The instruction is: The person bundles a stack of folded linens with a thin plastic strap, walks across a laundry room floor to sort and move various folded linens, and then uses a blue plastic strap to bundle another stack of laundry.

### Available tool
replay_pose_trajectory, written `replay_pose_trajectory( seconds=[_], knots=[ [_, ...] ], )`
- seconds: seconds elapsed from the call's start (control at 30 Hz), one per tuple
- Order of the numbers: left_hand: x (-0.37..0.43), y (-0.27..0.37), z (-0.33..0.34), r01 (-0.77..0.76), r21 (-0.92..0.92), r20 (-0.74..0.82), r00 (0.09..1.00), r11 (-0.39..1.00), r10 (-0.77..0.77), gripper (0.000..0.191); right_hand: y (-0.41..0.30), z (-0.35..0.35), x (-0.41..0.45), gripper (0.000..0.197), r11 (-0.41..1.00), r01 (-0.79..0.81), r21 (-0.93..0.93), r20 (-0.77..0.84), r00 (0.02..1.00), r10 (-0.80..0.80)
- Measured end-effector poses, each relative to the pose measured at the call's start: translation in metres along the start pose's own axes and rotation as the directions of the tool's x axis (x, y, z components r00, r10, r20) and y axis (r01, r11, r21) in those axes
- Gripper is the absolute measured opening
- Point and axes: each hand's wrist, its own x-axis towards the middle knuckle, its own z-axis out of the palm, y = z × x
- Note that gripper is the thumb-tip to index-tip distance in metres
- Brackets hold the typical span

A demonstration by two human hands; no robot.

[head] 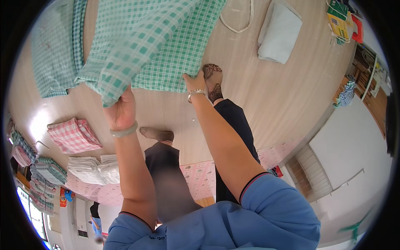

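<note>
A green-and-white checked cloth (175,62) spreads across the pale wood-look surface (231,131), running out of the top of the view. Its left part is lifted and folded over, showing larger checks than the layer beneath. My left hand (120,107), with a pale bangle at the wrist, grips the raised, bunched edge, palm turned up. At the lower right corner of the cloth, my right hand (196,82) holds the edge with the thumb on top; its other fingers are partly hidden. A bracelet circles that wrist. My right foot (214,79) is beside this hand.
A folded bluish-green checked cloth (54,59) lies left, a folded pink checked cloth (73,136) below it. White folded cloths (86,168) sit near the edge. A folded light-grey cloth (281,34) and white cord (242,29) are right. Another person (96,222) stands far off.
</note>
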Motion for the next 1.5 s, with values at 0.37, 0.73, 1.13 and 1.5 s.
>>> replay_pose_trajectory(
  seconds=[0.37, 0.73, 1.13, 1.5],
  knots=[
    [-0.008, 0.002, -0.033, 0.008, 0.463, -0.33, 0.93, 0.886, 0.164, 0.031, -0.006, -0.018, -0.017, 0.041, 0.717, -0.539, 0.442, 0.449, 0.825, 0.343],
    [0.028, 0.004, -0.024, 0.058, 0.698, -0.445, 0.816, 0.714, 0.37, 0.031, -0.075, -0.029, -0.016, 0.025, 0.58, 0.026, 0.814, 0.146, 0.957, -0.249],
    [0.014, -0.021, -0.01, 0.008, 0.746, -0.387, 0.82, 0.666, 0.423, 0.027, 0.024, 0.026, 0.027, 0.035, 0.931, -0.266, 0.25, 0.258, 0.945, 0.201],
    [-0.018, -0.015, -0.016, 0.252, 0.7, -0.55, 0.787, 0.669, 0.28, 0.037, -0.034, -0.007, -0.023, 0.043, 0.496, -0.413, 0.764, 0.502, 0.863, -0.055]
  ],
)
